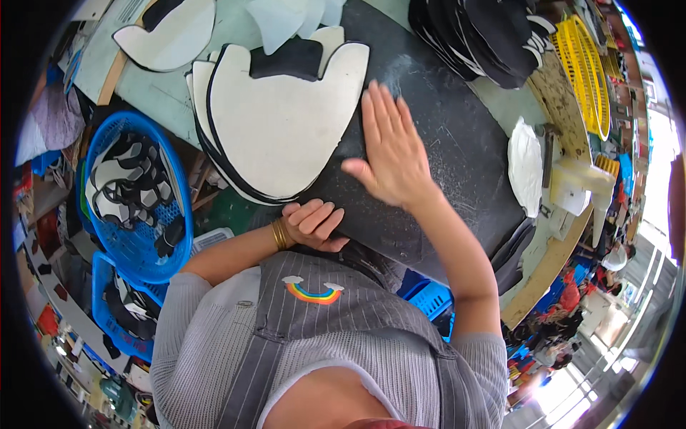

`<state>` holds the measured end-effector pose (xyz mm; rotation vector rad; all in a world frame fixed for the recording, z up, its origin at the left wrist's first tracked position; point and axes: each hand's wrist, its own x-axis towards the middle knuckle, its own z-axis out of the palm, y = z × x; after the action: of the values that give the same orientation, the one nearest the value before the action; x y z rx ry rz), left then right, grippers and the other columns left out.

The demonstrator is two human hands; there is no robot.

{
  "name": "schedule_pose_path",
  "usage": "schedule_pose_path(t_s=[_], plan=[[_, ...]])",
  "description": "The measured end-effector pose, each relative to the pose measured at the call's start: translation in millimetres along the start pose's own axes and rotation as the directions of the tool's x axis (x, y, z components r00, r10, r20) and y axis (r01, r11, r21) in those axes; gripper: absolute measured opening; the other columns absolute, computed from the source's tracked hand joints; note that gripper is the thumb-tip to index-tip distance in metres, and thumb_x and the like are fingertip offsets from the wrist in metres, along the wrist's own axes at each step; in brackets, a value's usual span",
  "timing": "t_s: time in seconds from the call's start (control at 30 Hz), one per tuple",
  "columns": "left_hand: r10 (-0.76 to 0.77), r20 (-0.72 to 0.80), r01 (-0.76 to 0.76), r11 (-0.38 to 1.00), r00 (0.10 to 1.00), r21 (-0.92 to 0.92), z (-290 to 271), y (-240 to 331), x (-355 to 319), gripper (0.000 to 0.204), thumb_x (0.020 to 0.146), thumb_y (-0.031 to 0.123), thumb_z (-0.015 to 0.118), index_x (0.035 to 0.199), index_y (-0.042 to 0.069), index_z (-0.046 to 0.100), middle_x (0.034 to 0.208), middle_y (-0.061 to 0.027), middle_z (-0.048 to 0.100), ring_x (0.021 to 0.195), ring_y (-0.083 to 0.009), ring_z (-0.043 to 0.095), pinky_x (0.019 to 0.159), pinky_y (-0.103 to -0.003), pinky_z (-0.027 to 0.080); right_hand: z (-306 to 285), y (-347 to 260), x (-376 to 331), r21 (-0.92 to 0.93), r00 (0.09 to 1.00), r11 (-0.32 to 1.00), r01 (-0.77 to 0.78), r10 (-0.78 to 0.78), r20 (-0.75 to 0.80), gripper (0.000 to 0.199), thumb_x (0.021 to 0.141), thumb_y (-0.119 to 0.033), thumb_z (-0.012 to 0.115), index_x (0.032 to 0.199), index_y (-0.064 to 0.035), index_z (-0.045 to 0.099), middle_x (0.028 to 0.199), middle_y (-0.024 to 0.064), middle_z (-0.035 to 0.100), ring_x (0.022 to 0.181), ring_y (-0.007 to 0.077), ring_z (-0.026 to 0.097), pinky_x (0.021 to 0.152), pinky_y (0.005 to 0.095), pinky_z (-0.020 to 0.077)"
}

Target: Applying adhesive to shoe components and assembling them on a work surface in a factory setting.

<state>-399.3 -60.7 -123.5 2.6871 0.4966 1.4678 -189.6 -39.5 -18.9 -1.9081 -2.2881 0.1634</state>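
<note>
A stack of white, black-edged shoe-upper-like pieces [282, 132] lies on a black sheet [457, 171] in front of me. The top piece has a rounded near end, and a black patch fills the notch at its far end. My right hand [396, 146] lies open and flat on the sheet, just right of the stack, fingers together and thumb spread out. Beside the stack's rounded tip, at the table's near edge, my left hand [314, 223] has its fingers curled closed. Its palm is hidden, so I cannot make out anything inside.
Left stands a blue basket [136, 250] of black and white pieces, above a second blue basket [107, 286]. Another white piece [171, 39] and pale sheets [279, 21] lie at the back. Right are stacked black pieces [493, 43], a yellow basket [580, 79] and a white wrapped bundle [525, 168].
</note>
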Motion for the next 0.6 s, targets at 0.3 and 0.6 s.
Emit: schedule_pose_path(t_s=[0.3,0.6], plan=[[0.048,-0.039,-0.047,0.999,0.998,0.017,12,-6,6,0.047,0.080,0.052,0.050,0.110,0.018,0.058,0.112,-0.0027,0.051,0.109,-0.0192,0.046,0.104,-0.038,0.023,32,93,97,-0.082,0.892,0.973,-0.215,0.162,-0.422,0.080,0.090,-0.054,0.034,0.133,0.0137,0.026,0.139,0.0287,0.031,0.132,0.0368,0.027,0.110,0.0447,0.0192],[0.032,0.028,-0.034,0.997,0.999,0.066,5,-5,-2,0.048,0.082,0.055,0.047,0.110,0.018,0.059,0.114,-0.0032,0.049,0.110,-0.0189,0.045,0.105,-0.038,0.021,-26,-12,-140,0.080,0.982,0.989,-0.124,0.111,0.151,0.096,0.082,-0.068,0.030,0.134,0.0130,0.028,0.141,0.0276,0.028,0.134,0.0381,0.023,0.110,0.0443,0.0170]])
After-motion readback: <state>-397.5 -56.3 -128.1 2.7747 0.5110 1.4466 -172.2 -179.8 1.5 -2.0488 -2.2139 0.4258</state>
